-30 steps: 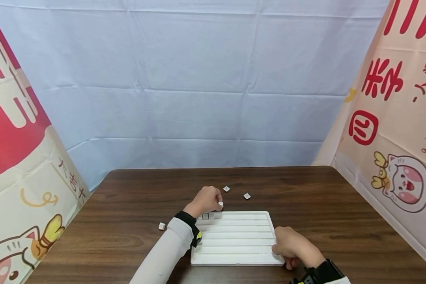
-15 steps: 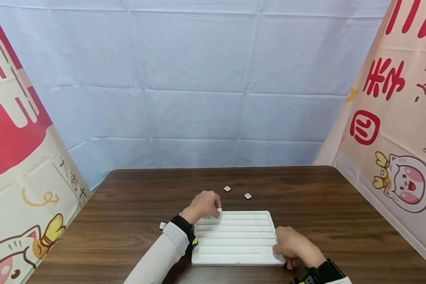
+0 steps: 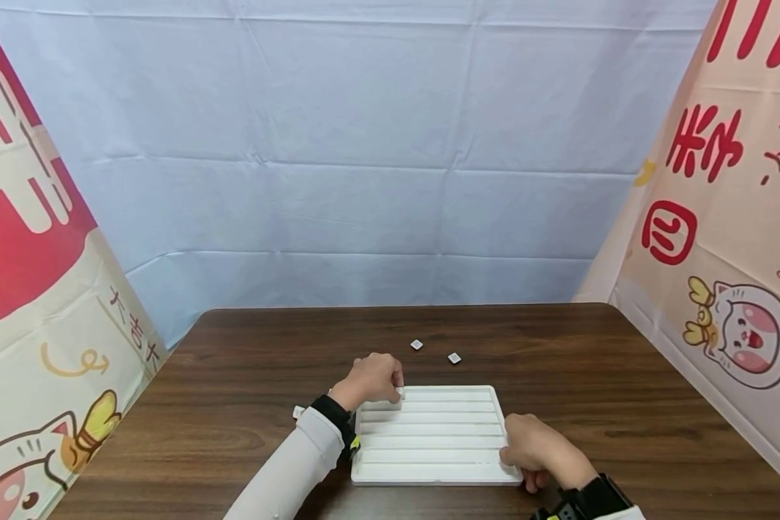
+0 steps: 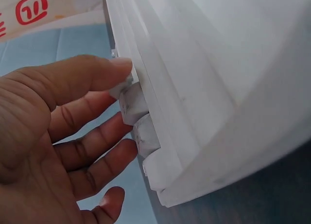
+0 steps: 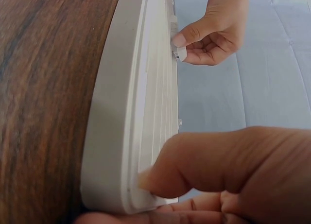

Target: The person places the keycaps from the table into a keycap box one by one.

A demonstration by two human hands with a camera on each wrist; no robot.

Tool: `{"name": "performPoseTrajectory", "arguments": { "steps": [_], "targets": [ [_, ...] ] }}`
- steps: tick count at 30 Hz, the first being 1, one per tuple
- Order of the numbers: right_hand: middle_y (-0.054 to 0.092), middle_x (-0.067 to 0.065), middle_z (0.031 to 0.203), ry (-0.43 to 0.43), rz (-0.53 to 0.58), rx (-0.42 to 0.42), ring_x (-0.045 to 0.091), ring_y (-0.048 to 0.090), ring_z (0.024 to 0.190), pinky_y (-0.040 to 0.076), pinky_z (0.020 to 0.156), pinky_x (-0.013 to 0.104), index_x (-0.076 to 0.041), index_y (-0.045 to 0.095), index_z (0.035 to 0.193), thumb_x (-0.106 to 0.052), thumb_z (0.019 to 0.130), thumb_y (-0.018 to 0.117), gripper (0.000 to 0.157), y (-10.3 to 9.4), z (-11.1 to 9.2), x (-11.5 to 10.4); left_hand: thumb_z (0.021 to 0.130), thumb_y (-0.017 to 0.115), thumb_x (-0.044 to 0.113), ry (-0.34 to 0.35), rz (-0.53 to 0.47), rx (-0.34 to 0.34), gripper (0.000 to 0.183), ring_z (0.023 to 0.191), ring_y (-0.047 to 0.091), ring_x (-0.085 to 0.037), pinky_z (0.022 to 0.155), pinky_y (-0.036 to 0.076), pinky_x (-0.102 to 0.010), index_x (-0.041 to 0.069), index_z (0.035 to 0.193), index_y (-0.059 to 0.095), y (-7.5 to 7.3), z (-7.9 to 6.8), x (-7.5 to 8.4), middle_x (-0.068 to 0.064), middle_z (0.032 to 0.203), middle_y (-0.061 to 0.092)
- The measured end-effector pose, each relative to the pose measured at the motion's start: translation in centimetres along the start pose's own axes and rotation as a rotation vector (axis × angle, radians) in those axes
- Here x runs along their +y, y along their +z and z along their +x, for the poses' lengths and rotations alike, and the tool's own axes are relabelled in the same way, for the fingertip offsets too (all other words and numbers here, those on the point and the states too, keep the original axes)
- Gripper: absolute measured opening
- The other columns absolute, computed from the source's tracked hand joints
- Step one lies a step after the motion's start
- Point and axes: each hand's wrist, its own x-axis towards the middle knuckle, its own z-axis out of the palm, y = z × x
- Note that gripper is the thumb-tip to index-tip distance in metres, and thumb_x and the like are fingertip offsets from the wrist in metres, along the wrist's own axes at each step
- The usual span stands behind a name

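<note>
A white tray (image 3: 437, 438) with raised parallel ridges lies on the table. At its far edge my left hand (image 3: 372, 379) pinches a small white tile (image 4: 119, 89) between thumb and index finger, its other fingers loosely curled. Right beside the held tile, several white tiles (image 4: 146, 135) stand in a row along the tray's farthest ridge; in the head view the hand mostly hides them. My right hand (image 3: 538, 448) grips the tray's right side near the front corner, thumb on top and fingers at the outer side and below the rim.
Two loose white tiles, a left one (image 3: 417, 345) and a right one (image 3: 454, 358), lie beyond the tray on the brown wooden table (image 3: 247, 375). Another white tile (image 3: 298, 412) sits left of the tray, partly behind the left wrist. A pale blue cloth (image 3: 364, 180) hangs behind the table.
My left hand has come down toward me with the tile, from just beyond the tray's far edge to its farthest row. My right hand keeps its grip in place.
</note>
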Motion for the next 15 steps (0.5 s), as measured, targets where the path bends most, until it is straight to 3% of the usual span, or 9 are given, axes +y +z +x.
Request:
{"name": "performPoseTrajectory", "arguments": {
  "steps": [15],
  "targets": [
    [0.051, 0.008, 0.038, -0.008, -0.005, 0.002, 0.012, 0.049, 0.030, 0.039, 0.032, 0.024, -0.001, 0.052, 0.062, 0.001, 0.079, 0.056, 0.018, -0.01, -0.03, 0.06, 0.073, 0.077, 0.012, -0.013, 0.030, -0.010, 0.021, 0.062, 0.046, -0.009, 0.068, 0.031, -0.039, 0.020, 0.068, 0.059, 0.21, -0.05, -0.10, 0.011, 0.067, 0.049]
  ]
}}
